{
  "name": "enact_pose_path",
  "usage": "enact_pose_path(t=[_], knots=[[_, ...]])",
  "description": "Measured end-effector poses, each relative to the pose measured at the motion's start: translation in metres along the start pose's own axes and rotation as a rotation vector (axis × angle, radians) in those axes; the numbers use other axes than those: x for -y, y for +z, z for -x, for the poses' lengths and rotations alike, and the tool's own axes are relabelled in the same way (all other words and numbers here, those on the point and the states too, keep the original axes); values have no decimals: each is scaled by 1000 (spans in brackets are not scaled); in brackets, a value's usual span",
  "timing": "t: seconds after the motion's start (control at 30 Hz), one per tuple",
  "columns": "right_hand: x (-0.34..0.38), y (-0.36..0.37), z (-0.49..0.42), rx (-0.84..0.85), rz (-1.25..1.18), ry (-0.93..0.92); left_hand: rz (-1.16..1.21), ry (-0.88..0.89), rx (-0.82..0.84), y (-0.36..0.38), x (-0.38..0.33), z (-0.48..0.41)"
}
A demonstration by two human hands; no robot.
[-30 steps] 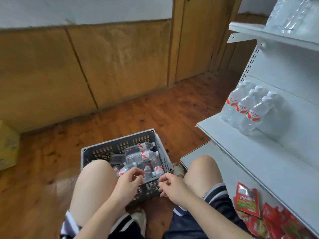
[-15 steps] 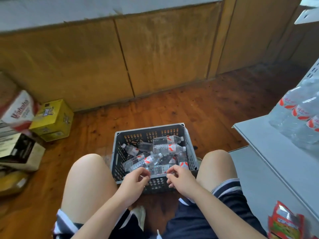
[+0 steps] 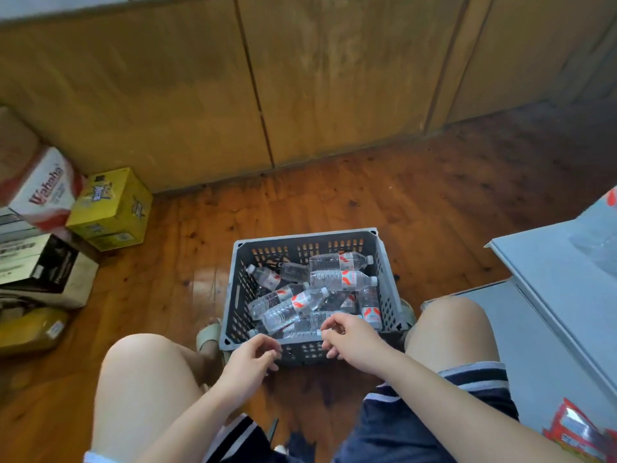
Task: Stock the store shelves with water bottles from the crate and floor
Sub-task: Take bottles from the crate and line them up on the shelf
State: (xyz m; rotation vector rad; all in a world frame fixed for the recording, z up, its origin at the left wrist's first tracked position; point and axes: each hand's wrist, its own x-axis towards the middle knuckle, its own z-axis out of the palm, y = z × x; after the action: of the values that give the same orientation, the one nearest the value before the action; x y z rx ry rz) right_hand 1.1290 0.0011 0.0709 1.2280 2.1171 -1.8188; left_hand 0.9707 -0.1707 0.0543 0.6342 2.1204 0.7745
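A grey plastic crate (image 3: 302, 242) stands on the wooden floor between my knees. Several clear water bottles (image 3: 340, 280) with red-and-white labels lie jumbled inside it. My left hand (image 3: 251, 361) hovers at the crate's near rim with fingers loosely curled and holds nothing. My right hand (image 3: 350, 336) hangs just over the near rim above the closest bottles, fingers also loosely curled and empty. The white shelf (image 3: 547, 282) juts in at the right edge, with blurred bottles (image 3: 601, 242) standing on it.
Cardboard boxes are stacked at the left: a yellow box (image 3: 112, 208), a white and red box (image 3: 40, 192), a dark box (image 3: 46, 265). Wood panelling runs behind the crate. Red snack packets (image 3: 581, 432) lie on the lowest shelf at bottom right.
My view has swung left and down, from the shelf to the crate. Both hands have stayed by the crate's near rim, the right one moving slightly over it.
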Motion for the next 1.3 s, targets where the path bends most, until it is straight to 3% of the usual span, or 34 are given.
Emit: enact_pose_path(t=[0.2, 0.43, 0.63, 0.87, 1.07, 1.17, 1.3], knots=[[-6, 11, -71, -8, -59, 175, 50, -68, 52, -14, 17, -60], [-33, 27, -162, -30, -49, 397, -55, -128, 117, -9, 28, -150], [-60, 43, -237, -1, 10, 503, -336, -93, 160, 9, 51, -238], [-85, 54, -292, 49, 97, 621, -806, -35, 349, 46, 87, -299], [-95, 51, -296, 37, -13, 643, -941, 43, 356, 48, 89, -308], [-87, 38, -277, 60, 70, 582, -834, -15, 398, 34, 84, -296], [-75, 25, -236, 45, 113, 509, -397, -248, 395, 13, 62, -250]])
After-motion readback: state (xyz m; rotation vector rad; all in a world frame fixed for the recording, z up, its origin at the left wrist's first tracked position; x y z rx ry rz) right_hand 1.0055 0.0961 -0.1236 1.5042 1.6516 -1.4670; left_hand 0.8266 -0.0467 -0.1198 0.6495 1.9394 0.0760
